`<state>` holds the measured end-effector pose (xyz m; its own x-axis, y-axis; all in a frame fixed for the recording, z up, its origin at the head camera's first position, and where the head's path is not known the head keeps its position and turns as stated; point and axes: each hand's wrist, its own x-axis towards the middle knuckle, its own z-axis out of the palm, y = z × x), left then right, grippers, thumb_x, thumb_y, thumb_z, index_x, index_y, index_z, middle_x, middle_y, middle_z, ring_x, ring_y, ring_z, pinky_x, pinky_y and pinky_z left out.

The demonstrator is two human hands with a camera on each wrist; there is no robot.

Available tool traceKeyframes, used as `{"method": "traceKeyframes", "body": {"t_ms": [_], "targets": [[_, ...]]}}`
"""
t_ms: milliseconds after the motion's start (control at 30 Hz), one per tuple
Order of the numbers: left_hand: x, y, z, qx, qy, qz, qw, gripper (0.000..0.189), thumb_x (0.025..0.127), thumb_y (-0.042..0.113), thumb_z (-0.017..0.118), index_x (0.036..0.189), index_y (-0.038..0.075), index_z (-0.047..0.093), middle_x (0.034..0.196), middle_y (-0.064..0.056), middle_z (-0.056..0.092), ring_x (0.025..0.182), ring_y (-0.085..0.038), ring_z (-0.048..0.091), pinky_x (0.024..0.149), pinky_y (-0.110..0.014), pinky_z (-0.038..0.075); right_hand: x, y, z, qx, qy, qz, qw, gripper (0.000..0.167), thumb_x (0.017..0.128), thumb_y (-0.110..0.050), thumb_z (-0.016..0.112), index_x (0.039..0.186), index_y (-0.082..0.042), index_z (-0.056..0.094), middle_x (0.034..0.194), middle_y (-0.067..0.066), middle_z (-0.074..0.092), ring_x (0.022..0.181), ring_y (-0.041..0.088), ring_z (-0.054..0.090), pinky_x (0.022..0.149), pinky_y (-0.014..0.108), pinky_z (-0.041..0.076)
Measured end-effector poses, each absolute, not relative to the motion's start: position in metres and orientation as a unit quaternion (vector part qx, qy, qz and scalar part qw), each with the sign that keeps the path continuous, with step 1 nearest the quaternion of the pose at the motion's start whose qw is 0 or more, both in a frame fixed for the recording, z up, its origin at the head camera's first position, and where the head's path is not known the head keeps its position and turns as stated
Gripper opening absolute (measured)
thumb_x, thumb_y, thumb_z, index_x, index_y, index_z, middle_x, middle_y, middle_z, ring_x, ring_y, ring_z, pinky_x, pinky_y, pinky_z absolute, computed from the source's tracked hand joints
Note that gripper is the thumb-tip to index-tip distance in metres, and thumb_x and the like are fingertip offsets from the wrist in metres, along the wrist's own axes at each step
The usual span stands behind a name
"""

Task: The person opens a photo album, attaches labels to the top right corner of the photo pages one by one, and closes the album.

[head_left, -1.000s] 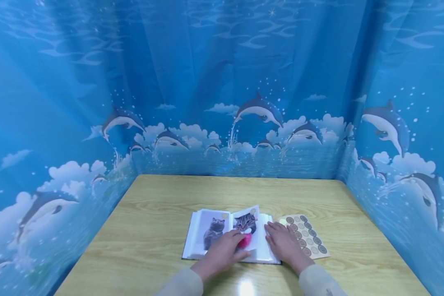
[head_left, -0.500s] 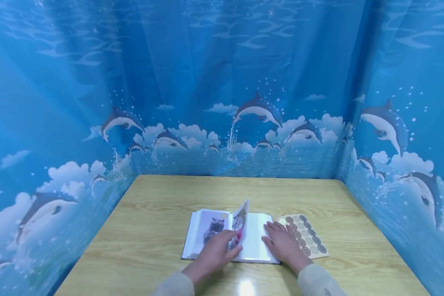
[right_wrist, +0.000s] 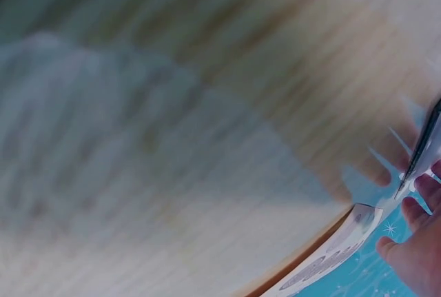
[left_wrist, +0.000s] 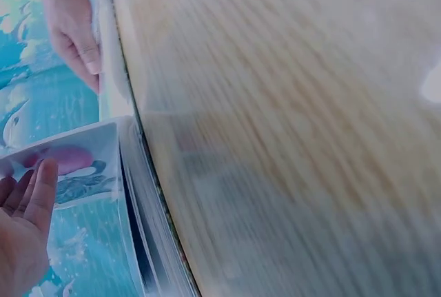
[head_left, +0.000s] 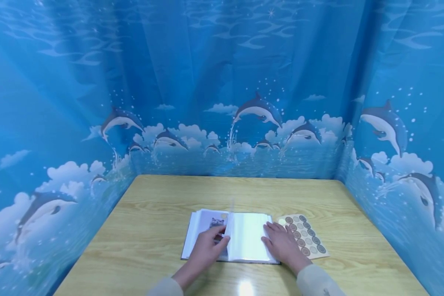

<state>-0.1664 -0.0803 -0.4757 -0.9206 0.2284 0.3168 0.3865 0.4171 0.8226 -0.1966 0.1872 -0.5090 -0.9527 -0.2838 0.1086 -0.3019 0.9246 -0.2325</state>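
Observation:
A photo album (head_left: 248,238) lies spread on the wooden table, a cat picture showing on its left side and a blank white sleeve on its right. My left hand (head_left: 204,247) pinches a page (head_left: 230,224) that stands nearly upright at the middle of the album. In the left wrist view, that page carries a photo with a pink ball (left_wrist: 65,159), beside the fingers of my left hand (left_wrist: 26,231). My right hand (head_left: 281,242) rests with spread fingers on the album's right edge. In the right wrist view, only part of the right hand (right_wrist: 422,252) shows.
A sheet with rows of round coin-like pictures (head_left: 308,236) lies right of the album, partly under the right hand. The wooden table (head_left: 140,222) is bordered by blue dolphin-print curtains (head_left: 192,82) on the far side and both flanks.
The page with the pink ball has swung from the right side up to nearly vertical, uncovering the white sleeve. My left hand has moved left with it; the right hand stays put.

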Motion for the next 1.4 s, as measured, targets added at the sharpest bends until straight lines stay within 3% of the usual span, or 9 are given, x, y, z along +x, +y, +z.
{"method": "traceKeyframes", "body": {"t_ms": [200,400,733,1400], "targets": [[-0.161,-0.097,-0.474,-0.13,-0.829,-0.54,0.066,0.039,0.088,0.011,0.072,0.122,-0.006,0.065,0.094,-0.008,0.071,0.081,-0.013,0.066,0.069,-0.023,0.057,-0.196,0.187,-0.508,0.148,-0.98,0.129,0.035,0.049,0.101,-0.032,0.054,0.138,-0.001,0.054,0.146,0.019,0.048,0.136,0.043,0.04,0.109,0.071,0.022],[-0.156,-0.116,-0.475,-0.091,-0.803,-0.589,0.032,0.045,0.085,0.002,0.07,0.125,-0.014,0.058,0.088,-0.009,0.068,0.075,-0.015,0.064,0.063,-0.023,0.057,-0.196,0.188,-0.508,0.147,-0.98,0.128,0.034,0.049,0.101,-0.032,0.054,0.139,-0.001,0.054,0.146,0.019,0.048,0.136,0.042,0.039,0.109,0.071,0.022],[-0.155,-0.136,-0.487,-0.018,-0.749,-0.662,-0.004,0.05,0.083,-0.011,0.065,0.127,-0.024,0.048,0.079,-0.011,0.064,0.067,-0.017,0.065,0.064,-0.029,0.06,-0.196,0.187,-0.507,0.154,-0.979,0.132,0.033,0.049,0.101,-0.03,0.054,0.138,0.002,0.053,0.146,0.022,0.047,0.136,0.044,0.039,0.111,0.067,0.023],[-0.15,-0.143,-0.5,0.058,-0.758,-0.649,-0.031,0.052,0.081,-0.012,0.064,0.128,-0.024,0.045,0.08,-0.014,0.067,0.063,-0.017,0.065,0.063,-0.03,0.059,-0.198,0.187,-0.508,0.164,-0.976,0.137,0.041,0.05,0.1,-0.029,0.056,0.137,0.004,0.054,0.144,0.025,0.048,0.134,0.046,0.041,0.112,0.061,0.028]]}}
